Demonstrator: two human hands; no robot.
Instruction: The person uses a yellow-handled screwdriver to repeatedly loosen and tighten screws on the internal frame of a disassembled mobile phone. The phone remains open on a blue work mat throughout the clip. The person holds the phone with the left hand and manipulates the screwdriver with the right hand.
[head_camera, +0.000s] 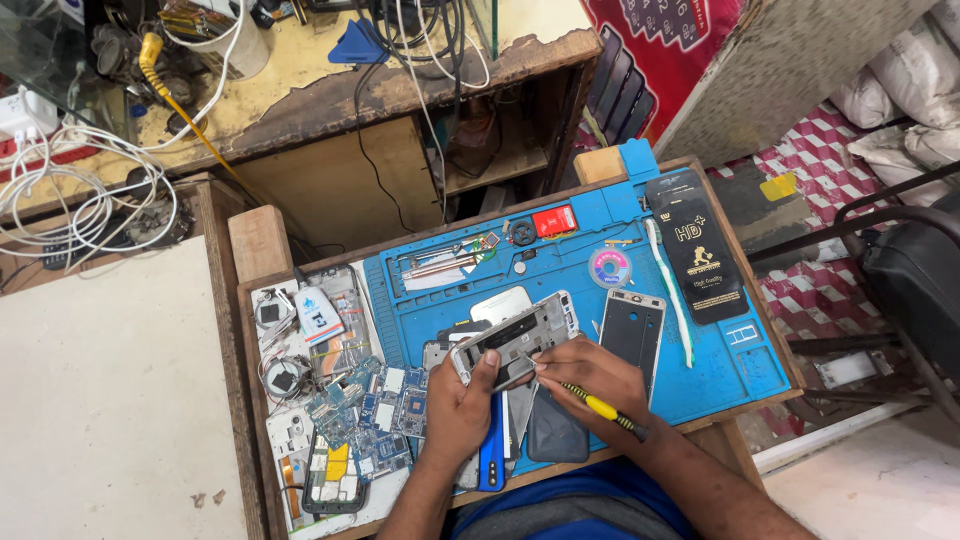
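Note:
My left hand (462, 405) grips the near end of an opened silver phone frame (515, 338), holding it tilted over the blue work mat (600, 240). My right hand (590, 377) holds a yellow-and-black screwdriver (598, 405), its tip against the frame's near right edge. Under my hands lie a blue phone back (491, 455) and a dark phone cover (556, 432). A second empty phone frame (634, 330) lies just right of my right hand.
Several circuit boards and phone parts (350, 410) crowd the tray's left side. A black screen-protector pack (700, 250), a white toothbrush (668, 290), a solder-wick reel (609, 268) and tweezers (440, 265) lie on the mat. Tangled cables (90, 200) cover the bench behind.

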